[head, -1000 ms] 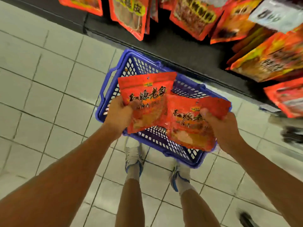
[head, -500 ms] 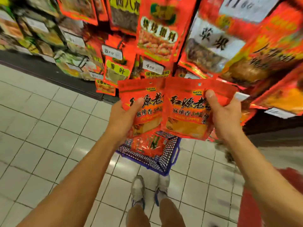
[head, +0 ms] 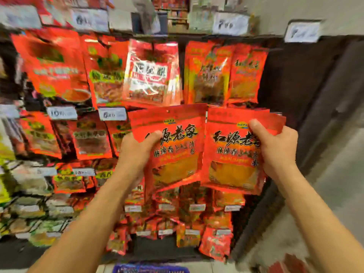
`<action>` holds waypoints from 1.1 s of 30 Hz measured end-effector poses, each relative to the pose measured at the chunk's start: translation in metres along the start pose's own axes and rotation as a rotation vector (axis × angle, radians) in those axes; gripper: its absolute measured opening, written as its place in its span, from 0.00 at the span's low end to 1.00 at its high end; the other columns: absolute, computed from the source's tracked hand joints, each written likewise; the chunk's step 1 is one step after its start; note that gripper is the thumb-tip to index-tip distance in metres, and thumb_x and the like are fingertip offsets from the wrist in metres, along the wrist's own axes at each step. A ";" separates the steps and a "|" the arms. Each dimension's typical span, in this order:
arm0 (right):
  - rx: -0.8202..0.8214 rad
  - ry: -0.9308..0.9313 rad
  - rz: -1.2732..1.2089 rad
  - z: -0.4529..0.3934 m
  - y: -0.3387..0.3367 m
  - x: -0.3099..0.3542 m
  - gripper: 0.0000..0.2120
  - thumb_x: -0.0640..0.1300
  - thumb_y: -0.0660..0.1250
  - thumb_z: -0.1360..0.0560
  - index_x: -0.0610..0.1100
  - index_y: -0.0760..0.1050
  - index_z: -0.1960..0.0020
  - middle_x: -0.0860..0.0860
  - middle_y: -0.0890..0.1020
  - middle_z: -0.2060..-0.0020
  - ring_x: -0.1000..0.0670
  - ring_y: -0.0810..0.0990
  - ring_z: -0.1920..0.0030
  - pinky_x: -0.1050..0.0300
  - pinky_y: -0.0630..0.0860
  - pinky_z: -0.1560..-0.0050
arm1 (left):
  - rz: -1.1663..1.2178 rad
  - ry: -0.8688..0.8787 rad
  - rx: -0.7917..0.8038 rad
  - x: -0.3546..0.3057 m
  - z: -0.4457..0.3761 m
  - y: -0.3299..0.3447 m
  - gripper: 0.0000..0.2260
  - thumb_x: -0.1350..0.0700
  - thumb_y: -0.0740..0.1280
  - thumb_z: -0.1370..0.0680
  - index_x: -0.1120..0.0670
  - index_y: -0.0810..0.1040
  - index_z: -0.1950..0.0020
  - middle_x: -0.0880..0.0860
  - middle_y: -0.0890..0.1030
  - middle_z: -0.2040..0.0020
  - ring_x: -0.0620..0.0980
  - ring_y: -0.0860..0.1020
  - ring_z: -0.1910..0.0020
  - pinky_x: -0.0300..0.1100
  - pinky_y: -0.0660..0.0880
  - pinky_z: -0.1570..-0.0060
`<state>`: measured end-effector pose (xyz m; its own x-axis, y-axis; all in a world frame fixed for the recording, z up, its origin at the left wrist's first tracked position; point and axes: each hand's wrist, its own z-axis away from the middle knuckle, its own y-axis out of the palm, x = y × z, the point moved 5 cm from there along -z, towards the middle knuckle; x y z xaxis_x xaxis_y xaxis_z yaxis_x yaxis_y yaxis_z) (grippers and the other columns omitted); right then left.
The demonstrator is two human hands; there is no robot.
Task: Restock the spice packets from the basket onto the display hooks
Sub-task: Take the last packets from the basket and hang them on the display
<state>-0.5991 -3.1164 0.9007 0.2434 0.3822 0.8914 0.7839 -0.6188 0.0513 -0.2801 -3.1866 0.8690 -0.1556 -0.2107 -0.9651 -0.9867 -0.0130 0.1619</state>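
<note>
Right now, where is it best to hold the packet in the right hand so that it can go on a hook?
Hold the right packet at its outer right edge, below the top strip, as the right hand does now, thumb in front. It is flat and upright, and this probably leaves the top free; the hanging hole is too blurred to see.

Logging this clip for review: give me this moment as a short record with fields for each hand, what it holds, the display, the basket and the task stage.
left hand: left hand grips the left packet, thumb on its front
right hand: right hand grips the right packet, several stacked behind it
packets: upright, side by side, before the display
display: hanging packets with price tags, blurred
basket: blue basket, only its rim at the bottom edge
stage: neither held packet hung yet
</note>
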 end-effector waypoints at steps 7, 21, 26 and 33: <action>-0.114 0.005 -0.081 -0.103 -0.056 0.028 0.07 0.55 0.77 0.29 0.52 0.85 0.60 0.54 0.87 0.64 0.53 0.87 0.62 0.57 0.81 0.66 | 0.033 0.130 0.058 -0.062 -0.031 0.088 0.11 0.48 0.77 0.32 0.45 0.86 0.51 0.53 0.88 0.54 0.54 0.86 0.55 0.62 0.82 0.50; -0.025 0.088 -0.151 -0.242 -0.035 0.011 0.05 0.49 0.76 0.30 0.51 0.85 0.64 0.48 0.87 0.63 0.41 0.87 0.55 0.34 0.82 0.52 | -0.061 0.177 0.073 -0.054 -0.086 0.219 0.04 0.45 0.75 0.25 0.43 0.86 0.54 0.46 0.88 0.56 0.46 0.87 0.57 0.43 0.82 0.61; -0.068 0.053 -0.093 -0.246 -0.034 0.012 0.05 0.53 0.76 0.30 0.57 0.84 0.64 0.55 0.86 0.67 0.50 0.86 0.61 0.47 0.82 0.58 | -0.087 0.203 0.097 -0.060 -0.088 0.229 0.06 0.46 0.73 0.23 0.34 0.85 0.58 0.42 0.87 0.58 0.42 0.86 0.60 0.36 0.79 0.65; -0.083 0.095 -0.020 -0.254 -0.033 0.007 0.13 0.57 0.78 0.31 0.50 0.83 0.66 0.58 0.85 0.69 0.53 0.85 0.63 0.57 0.78 0.65 | -0.087 0.188 0.149 -0.058 -0.092 0.240 0.04 0.48 0.72 0.22 0.47 0.84 0.54 0.45 0.88 0.58 0.45 0.86 0.59 0.40 0.80 0.63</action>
<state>-0.7687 -3.2678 1.0196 0.1701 0.3304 0.9284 0.7372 -0.6678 0.1026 -0.5037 -3.2676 0.9828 -0.0722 -0.3934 -0.9165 -0.9942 0.1024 0.0344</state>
